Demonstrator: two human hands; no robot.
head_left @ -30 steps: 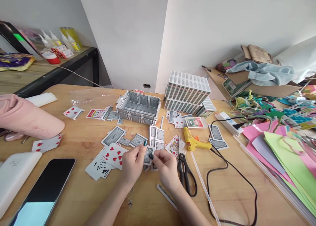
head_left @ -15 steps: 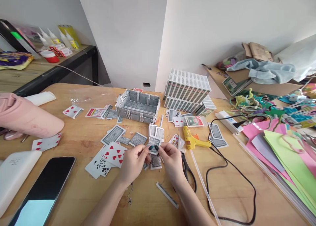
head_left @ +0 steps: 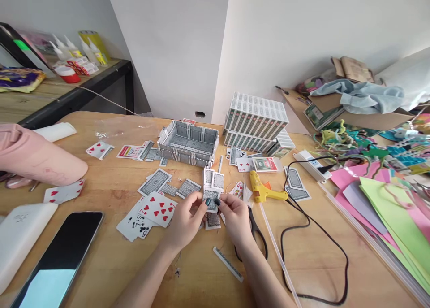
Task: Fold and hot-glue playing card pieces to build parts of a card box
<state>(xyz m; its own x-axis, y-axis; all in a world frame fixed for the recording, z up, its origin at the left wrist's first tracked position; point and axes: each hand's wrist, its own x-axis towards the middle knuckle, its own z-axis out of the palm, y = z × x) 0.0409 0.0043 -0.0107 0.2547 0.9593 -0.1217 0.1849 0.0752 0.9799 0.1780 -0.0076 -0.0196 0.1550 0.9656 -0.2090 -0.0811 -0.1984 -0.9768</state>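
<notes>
Between my two hands is a small folded card piece [head_left: 211, 201] with a grey patterned back. My left hand [head_left: 188, 218] pinches its left edge, and my right hand [head_left: 234, 216] pinches its right edge. Other small card pieces [head_left: 217, 180] lie just beyond my fingertips, and one more [head_left: 212, 221] shows below them. Behind these stands an open box made of cards [head_left: 190, 143]. A seven of hearts [head_left: 157, 209] lies left of my left hand. Black-handled scissors [head_left: 258, 236] are partly hidden by my right hand and forearm.
A yellow glue gun [head_left: 265, 192] with a looping black cable lies on the right, near a power strip [head_left: 311, 166]. Card boxes [head_left: 257, 115] are stacked at the back. On the left are a phone [head_left: 60, 254], a white case [head_left: 25, 240] and a pink pouch [head_left: 43, 158].
The held card piece now lies flatter and more squarely between my fingertips, with more of its patterned face showing. The camera view has shifted slightly.
</notes>
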